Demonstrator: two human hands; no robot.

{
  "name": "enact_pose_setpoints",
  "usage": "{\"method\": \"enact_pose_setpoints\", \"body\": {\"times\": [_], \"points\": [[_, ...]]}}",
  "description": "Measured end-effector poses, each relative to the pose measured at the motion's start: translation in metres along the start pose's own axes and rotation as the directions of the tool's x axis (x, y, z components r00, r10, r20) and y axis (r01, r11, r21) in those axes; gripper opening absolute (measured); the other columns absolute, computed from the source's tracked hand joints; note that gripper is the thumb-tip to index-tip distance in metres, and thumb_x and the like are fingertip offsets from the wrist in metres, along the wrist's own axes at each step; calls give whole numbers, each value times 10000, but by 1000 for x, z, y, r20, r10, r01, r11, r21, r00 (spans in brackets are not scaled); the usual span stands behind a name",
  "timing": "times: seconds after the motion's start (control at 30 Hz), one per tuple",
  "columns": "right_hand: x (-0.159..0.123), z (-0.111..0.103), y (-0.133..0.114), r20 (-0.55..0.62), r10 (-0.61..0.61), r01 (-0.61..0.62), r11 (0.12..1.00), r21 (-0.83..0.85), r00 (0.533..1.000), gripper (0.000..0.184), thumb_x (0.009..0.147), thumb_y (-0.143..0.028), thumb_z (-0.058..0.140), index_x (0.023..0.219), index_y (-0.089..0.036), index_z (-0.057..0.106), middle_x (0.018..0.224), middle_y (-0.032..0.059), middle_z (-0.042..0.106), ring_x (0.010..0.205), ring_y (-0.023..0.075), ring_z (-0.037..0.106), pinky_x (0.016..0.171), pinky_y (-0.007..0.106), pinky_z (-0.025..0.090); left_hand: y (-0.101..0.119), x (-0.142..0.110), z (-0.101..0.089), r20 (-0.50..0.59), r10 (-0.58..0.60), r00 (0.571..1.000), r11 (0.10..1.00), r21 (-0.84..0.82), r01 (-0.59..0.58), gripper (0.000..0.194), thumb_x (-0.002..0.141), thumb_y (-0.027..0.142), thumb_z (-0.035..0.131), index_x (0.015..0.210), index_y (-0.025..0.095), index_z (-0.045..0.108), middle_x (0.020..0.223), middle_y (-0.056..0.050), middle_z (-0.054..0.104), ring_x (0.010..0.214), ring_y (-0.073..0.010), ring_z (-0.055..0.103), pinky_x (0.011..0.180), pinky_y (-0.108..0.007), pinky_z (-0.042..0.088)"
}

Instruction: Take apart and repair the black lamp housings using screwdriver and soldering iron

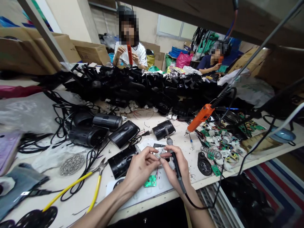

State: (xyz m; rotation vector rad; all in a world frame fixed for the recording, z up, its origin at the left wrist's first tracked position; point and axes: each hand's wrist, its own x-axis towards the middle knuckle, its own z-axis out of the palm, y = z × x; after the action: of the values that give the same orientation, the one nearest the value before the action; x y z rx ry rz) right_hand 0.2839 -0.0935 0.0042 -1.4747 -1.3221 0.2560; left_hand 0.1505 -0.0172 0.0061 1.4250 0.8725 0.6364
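Note:
My right hand [180,162] holds a soldering iron [176,164] with a black handle, its tip pointing up and away from me. The thumb and fingertips of that hand also meet my left hand [142,166] at a small whitish part [157,155]. My left fingers pinch this part, which they half cover, so its kind is unclear. Below the hands a green circuit board [150,181] with thin red wire lies on a white sheet. Close by my left hand is a black cylindrical housing [121,161]; another black housing [163,129] lies beyond the iron's tip.
Yellow-handled cutters [95,177] and a round metal scouring pad [72,164] lie left. An orange electric screwdriver [200,118] hangs at right above loose circuit boards and wires [220,142]. Black parts [133,85] heap across the back, with two people beyond.

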Motion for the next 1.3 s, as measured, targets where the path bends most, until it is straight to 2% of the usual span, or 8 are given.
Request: {"method": "enact_pose_setpoints", "body": {"times": [0.13, 0.33, 0.57, 0.7, 0.83, 0.97, 1.07, 1.3], "points": [[1, 5, 0, -22, 32, -32, 999, -6, 999, 320, 835, -145, 582, 1132, -253, 537, 1001, 20, 646, 797, 144, 673, 755, 274, 558, 2, -1, 1, 32, 37, 999, 997, 63, -39, 259, 724, 293, 647, 956, 185, 605, 745, -24, 743, 665, -182, 677, 638, -273, 518], [-3, 4, 8, -92, 134, -135, 991, -3, 987, 304, 846, -214, 621, 1138, -240, 544, 994, 29, 665, 861, 173, 674, 817, 323, 539, 4, 2, 0, 1, 99, 995, 949, 300, -94, 206, 762, 372, 633, 747, 190, 729, 708, -29, 727, 635, -170, 618, 607, -254, 447], [-11, 3, 12, -109, 237, -233, 971, 44, 965, 300, 873, -268, 629, 1156, -234, 538, 982, 42, 700, 938, 194, 676, 872, 357, 522, 1, 0, 3, -36, 43, 998, 977, 210, -34, 230, 772, 392, 623, 777, 195, 741, 697, -16, 722, 633, -167, 613, 605, -244, 445], [-12, 1, 11, -124, 155, -157, 987, -13, 980, 281, 871, -229, 626, 1140, -238, 543, 918, 21, 684, 843, 173, 685, 810, 319, 546, 0, -1, 5, -37, 38, 999, 970, 241, -27, 235, 789, 390, 601, 754, 186, 713, 682, -23, 692, 626, -168, 608, 594, -254, 450], [-11, -4, 16, -123, -25, 9, 991, -133, 992, 239, 899, -152, 542, 1125, -230, 545, 953, 42, 625, 807, 163, 661, 746, 294, 556, 2, -7, 13, -59, 219, 974, 852, 498, -162, 203, 800, 298, 550, 676, 189, 668, 830, -43, 647, 656, -161, 607, 611, -273, 458], [-5, -10, 25, 72, -115, 126, 979, -159, 991, 393, 891, -71, 444, 1252, -218, 490, 1093, 97, 576, 1027, 209, 614, 865, 356, 541, 2, -12, 21, -19, 306, 952, 674, 711, -202, 199, 827, 231, 497, 707, 193, 651, 972, -44, 621, 555, -122, 566, 570, -284, 451], [-1, -10, 28, 206, -112, 137, 985, -108, 972, 451, 878, -38, 426, 1288, -222, 469, 1157, 105, 558, 1072, 211, 590, 916, 374, 523, 0, -13, 20, 18, 343, 939, 604, 762, -235, 194, 843, 208, 474, 731, 192, 632, 1015, -53, 627, 547, -123, 562, 568, -286, 468], [-4, -6, 24, 226, -125, 159, 978, -137, 966, 377, 922, -104, 468, 1279, -227, 465, 1133, 106, 552, 1062, 231, 569, 911, 409, 517, -5, -11, 5, 1, 367, 930, 694, 666, -274, 172, 821, 213, 490, 709, 204, 620, 1090, -77, 625, 766, -183, 662, 681, -291, 532]]}}
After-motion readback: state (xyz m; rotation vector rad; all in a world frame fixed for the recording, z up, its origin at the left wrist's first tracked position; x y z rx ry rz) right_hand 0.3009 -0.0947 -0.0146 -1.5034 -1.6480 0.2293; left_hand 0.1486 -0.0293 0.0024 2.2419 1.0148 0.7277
